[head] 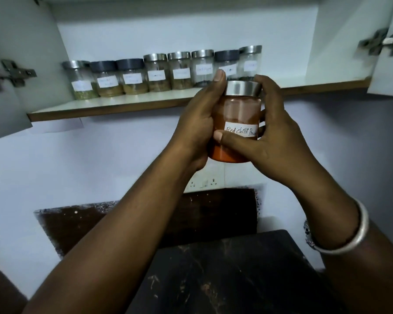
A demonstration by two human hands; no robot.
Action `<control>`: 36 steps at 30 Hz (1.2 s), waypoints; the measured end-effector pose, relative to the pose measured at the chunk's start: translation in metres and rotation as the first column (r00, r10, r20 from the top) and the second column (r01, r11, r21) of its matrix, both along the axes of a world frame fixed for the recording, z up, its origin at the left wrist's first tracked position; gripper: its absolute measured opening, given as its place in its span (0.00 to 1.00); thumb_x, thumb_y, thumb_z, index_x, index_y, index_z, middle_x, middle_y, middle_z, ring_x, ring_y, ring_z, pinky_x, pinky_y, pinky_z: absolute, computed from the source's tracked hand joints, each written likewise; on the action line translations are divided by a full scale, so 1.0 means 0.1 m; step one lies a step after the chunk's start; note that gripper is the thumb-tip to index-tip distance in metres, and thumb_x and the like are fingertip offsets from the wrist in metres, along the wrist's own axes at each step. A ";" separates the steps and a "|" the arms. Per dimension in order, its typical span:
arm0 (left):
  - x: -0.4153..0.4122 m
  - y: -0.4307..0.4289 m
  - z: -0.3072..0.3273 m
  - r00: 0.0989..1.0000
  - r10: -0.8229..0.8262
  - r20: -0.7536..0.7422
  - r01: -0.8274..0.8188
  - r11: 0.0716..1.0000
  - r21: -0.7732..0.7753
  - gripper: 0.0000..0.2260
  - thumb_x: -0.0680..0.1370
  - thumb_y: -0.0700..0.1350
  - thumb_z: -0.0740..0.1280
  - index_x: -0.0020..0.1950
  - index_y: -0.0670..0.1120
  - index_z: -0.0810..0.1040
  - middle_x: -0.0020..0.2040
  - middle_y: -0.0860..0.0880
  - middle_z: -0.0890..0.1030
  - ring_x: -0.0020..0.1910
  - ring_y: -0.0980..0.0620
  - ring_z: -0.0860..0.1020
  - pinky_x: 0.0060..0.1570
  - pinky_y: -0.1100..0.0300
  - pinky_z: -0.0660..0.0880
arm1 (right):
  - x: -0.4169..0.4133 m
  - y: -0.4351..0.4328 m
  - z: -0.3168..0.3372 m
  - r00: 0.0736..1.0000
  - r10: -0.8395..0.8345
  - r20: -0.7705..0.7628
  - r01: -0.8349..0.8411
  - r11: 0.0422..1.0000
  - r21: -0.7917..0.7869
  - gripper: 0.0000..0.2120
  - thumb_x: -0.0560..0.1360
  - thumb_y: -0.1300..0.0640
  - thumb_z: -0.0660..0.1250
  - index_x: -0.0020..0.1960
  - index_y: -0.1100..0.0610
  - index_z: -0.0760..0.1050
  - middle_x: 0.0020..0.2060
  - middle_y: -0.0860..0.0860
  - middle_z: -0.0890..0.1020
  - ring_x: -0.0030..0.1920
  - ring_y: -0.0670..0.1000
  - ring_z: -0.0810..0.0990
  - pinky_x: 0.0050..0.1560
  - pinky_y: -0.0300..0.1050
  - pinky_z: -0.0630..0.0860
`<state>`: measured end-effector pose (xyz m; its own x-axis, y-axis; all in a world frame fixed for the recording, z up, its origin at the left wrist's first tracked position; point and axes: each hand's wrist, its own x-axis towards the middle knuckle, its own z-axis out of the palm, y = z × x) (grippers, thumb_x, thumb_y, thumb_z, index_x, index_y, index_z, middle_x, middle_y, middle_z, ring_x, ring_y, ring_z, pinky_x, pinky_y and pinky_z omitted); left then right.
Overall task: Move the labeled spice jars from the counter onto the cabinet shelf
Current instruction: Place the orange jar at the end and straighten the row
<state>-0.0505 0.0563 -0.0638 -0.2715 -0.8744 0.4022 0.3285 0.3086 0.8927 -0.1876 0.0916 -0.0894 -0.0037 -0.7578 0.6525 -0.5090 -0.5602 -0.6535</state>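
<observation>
A jar of red chilli powder (236, 112) with a steel lid and a handwritten white label is raised in front of the cabinet shelf (127, 105). My left hand (197, 125) wraps its left side, thumb up by the lid. My right hand (270, 137) grips its right side, thumb across the label and fingers on the lid. Several labeled spice jars (157, 73) with steel or dark lids stand in a row at the back of the shelf. The jar in my hands hides part of the row's right end.
Both cabinet doors are swung open, with hinges at the left (14, 73) and right (379, 41). Bare shelf lies to the right of the row (315, 82). A wall socket (204, 183) sits below, above a dark counter (225, 273). A silver bangle (349, 234) circles my right wrist.
</observation>
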 end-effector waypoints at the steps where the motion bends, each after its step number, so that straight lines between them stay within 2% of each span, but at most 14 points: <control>1: -0.02 -0.10 0.07 1.000 0.011 0.025 -0.011 1.000 -0.028 0.24 0.85 0.57 0.59 0.68 0.38 0.77 0.61 0.34 0.83 0.59 0.33 0.82 0.58 0.39 0.80 | -0.03 -0.08 0.08 1.000 -0.007 0.003 0.007 1.000 -0.004 0.48 0.67 0.37 0.78 0.78 0.40 0.54 0.66 0.44 0.76 0.58 0.48 0.81 0.55 0.43 0.80; 4: -0.11 -0.37 0.36 0.993 0.024 0.117 -0.007 0.990 -0.144 0.24 0.85 0.58 0.57 0.66 0.40 0.79 0.58 0.39 0.85 0.57 0.39 0.84 0.60 0.42 0.80 | -0.12 -0.33 0.33 0.999 -0.040 0.014 0.040 0.998 -0.046 0.45 0.68 0.42 0.79 0.77 0.44 0.57 0.63 0.45 0.78 0.56 0.48 0.82 0.52 0.41 0.80; 6: -0.14 -0.62 0.56 0.952 0.212 0.220 -0.154 0.954 -0.257 0.24 0.85 0.60 0.53 0.59 0.46 0.81 0.51 0.48 0.87 0.54 0.47 0.85 0.58 0.47 0.81 | -0.20 -0.54 0.51 0.995 -0.096 -0.001 0.096 0.993 -0.070 0.45 0.68 0.43 0.79 0.77 0.46 0.58 0.60 0.45 0.78 0.54 0.48 0.81 0.49 0.39 0.79; 8: -0.09 -1.01 0.67 0.732 0.582 0.354 -0.368 0.775 -0.514 0.23 0.85 0.62 0.50 0.53 0.50 0.79 0.48 0.53 0.83 0.54 0.48 0.81 0.55 0.54 0.78 | -0.31 -0.77 0.69 0.990 -0.142 -0.012 0.140 0.987 -0.084 0.44 0.69 0.45 0.79 0.77 0.47 0.58 0.59 0.45 0.76 0.54 0.49 0.79 0.50 0.41 0.79; 10: 0.00 -1.40 0.65 0.406 0.796 0.448 -0.338 0.587 -0.736 0.27 0.83 0.65 0.48 0.49 0.48 0.79 0.48 0.48 0.82 0.53 0.44 0.80 0.47 0.55 0.73 | -0.47 -1.04 0.87 0.984 -0.179 -0.014 0.178 0.981 -0.080 0.42 0.68 0.46 0.79 0.75 0.48 0.60 0.58 0.47 0.77 0.54 0.50 0.79 0.51 0.44 0.78; 12: 0.04 -1.68 0.58 0.154 0.796 0.586 -0.225 0.605 -0.764 0.33 0.80 0.70 0.46 0.48 0.46 0.79 0.52 0.42 0.83 0.54 0.39 0.81 0.48 0.51 0.75 | -0.69 -1.39 1.05 0.972 -0.235 0.010 0.235 0.971 -0.048 0.41 0.67 0.47 0.80 0.73 0.48 0.62 0.59 0.48 0.77 0.54 0.52 0.80 0.49 0.44 0.78; 14: 0.02 -1.83 0.54 0.012 0.749 0.663 -0.170 0.654 -0.737 0.38 0.78 0.73 0.43 0.55 0.47 0.81 0.58 0.41 0.82 0.58 0.38 0.80 0.55 0.46 0.76 | -0.92 -1.75 1.18 0.961 -0.270 0.064 0.270 0.963 0.010 0.41 0.65 0.48 0.82 0.71 0.47 0.63 0.60 0.49 0.76 0.57 0.54 0.79 0.49 0.50 0.83; 16: -0.02 -1.87 0.52 -0.019 0.745 0.667 -0.162 0.656 -0.737 0.37 0.78 0.72 0.43 0.59 0.49 0.81 0.61 0.42 0.82 0.61 0.38 0.79 0.58 0.43 0.76 | -1.13 -2.09 1.25 0.949 -0.304 0.088 0.297 0.952 0.077 0.42 0.64 0.50 0.82 0.71 0.47 0.63 0.60 0.49 0.75 0.57 0.55 0.79 0.42 0.51 0.83; 19: 0.01 -1.98 0.47 0.008 0.762 0.648 -0.184 0.638 -0.748 0.31 0.80 0.69 0.47 0.63 0.51 0.80 0.61 0.44 0.81 0.62 0.39 0.78 0.59 0.43 0.76 | -1.39 -2.55 1.27 0.928 -0.372 0.034 0.364 0.921 0.139 0.42 0.67 0.54 0.81 0.74 0.50 0.61 0.60 0.52 0.75 0.55 0.55 0.76 0.34 0.40 0.71; 22: 0.02 -2.07 0.46 -0.001 0.749 0.663 -0.192 0.651 -0.735 0.31 0.79 0.69 0.48 0.67 0.55 0.79 0.64 0.46 0.80 0.64 0.39 0.77 0.59 0.44 0.76 | -1.60 -2.97 1.27 0.919 -0.395 0.003 0.385 0.898 0.212 0.50 0.67 0.55 0.82 0.79 0.50 0.55 0.65 0.54 0.73 0.61 0.58 0.75 0.45 0.52 0.81; 25: 0.00 -2.10 0.47 -0.010 0.732 0.681 -0.195 0.667 -0.719 0.33 0.76 0.71 0.47 0.71 0.56 0.75 0.68 0.46 0.79 0.67 0.40 0.76 0.62 0.41 0.75 | -1.67 -3.29 1.31 0.920 -0.389 -0.050 0.385 0.871 0.306 0.53 0.67 0.57 0.83 0.79 0.51 0.50 0.65 0.55 0.71 0.62 0.60 0.74 0.54 0.64 0.81; 31: 0.02 -2.14 0.48 -0.029 0.710 0.703 -0.203 0.685 -0.700 0.31 0.78 0.71 0.48 0.74 0.58 0.71 0.73 0.47 0.75 0.71 0.40 0.72 0.66 0.41 0.72 | -1.56 -3.79 1.36 0.877 -0.414 -0.242 0.474 0.828 0.301 0.45 0.66 0.50 0.84 0.74 0.63 0.65 0.68 0.62 0.75 0.66 0.65 0.78 0.64 0.62 0.78; 34: 0.01 -2.14 0.47 -0.023 0.712 0.702 -0.207 0.684 -0.700 0.30 0.79 0.71 0.48 0.75 0.58 0.70 0.73 0.47 0.75 0.71 0.41 0.72 0.65 0.41 0.73 | -1.54 -3.92 1.32 0.875 -0.419 -0.243 0.481 0.814 0.327 0.53 0.65 0.49 0.83 0.78 0.64 0.57 0.72 0.64 0.71 0.69 0.66 0.74 0.67 0.63 0.75; 36: 0.00 -2.14 0.46 -0.027 0.713 0.701 -0.213 0.681 -0.701 0.30 0.79 0.71 0.48 0.75 0.58 0.69 0.73 0.48 0.76 0.71 0.42 0.73 0.65 0.41 0.73 | -1.54 -3.95 1.30 0.879 -0.432 -0.204 0.477 0.813 0.334 0.53 0.66 0.50 0.83 0.77 0.65 0.54 0.71 0.63 0.72 0.69 0.66 0.74 0.67 0.64 0.75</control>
<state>-0.0505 -0.1579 -0.0174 -0.1994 -0.8566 0.4759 -0.9465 0.2941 0.1327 -0.3416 -0.3034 0.0404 -0.3505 -0.8694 0.3482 -0.7285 0.0194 -0.6848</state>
